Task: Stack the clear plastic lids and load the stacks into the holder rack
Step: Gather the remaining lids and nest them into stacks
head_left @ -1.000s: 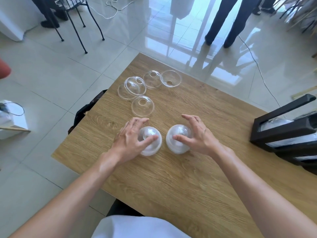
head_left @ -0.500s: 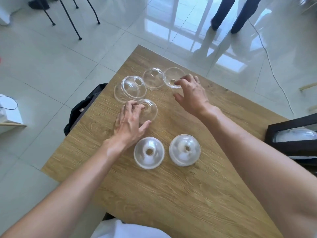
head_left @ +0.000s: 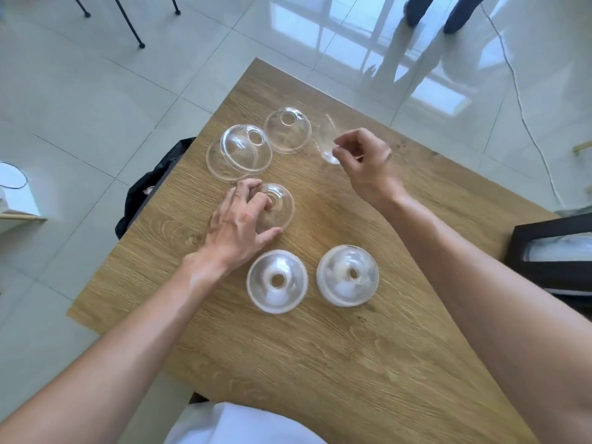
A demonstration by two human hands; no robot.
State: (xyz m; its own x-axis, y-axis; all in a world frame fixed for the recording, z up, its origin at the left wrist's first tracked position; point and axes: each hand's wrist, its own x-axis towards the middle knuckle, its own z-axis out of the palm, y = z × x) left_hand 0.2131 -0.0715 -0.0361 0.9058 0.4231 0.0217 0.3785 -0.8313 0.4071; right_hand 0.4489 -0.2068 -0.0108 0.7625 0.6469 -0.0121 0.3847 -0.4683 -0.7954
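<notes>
Two stacks of clear dome lids, the left stack (head_left: 277, 281) and the right stack (head_left: 347, 275), stand near me on the wooden table (head_left: 320, 363). My left hand (head_left: 238, 221) grips a single lid (head_left: 278, 205) that rests on the table. My right hand (head_left: 363, 161) pinches another lid (head_left: 323, 141), blurred and tilted up off the wood. Farther back lie a loose lid (head_left: 287, 130) and a lid leaning on another (head_left: 245, 150). The black holder rack (head_left: 551, 248) stands at the right edge with lids inside.
A black bag (head_left: 150, 187) hangs off the table's left edge. A person's legs (head_left: 435, 11) stand on the tiled floor beyond the table, and a white cable (head_left: 525, 116) runs across the tiles. Chair legs (head_left: 128, 24) show at top left.
Both hands left the two near stacks and reached back. My left hand closed on the single lid; my right hand picked up the far right lid and tilted it.
</notes>
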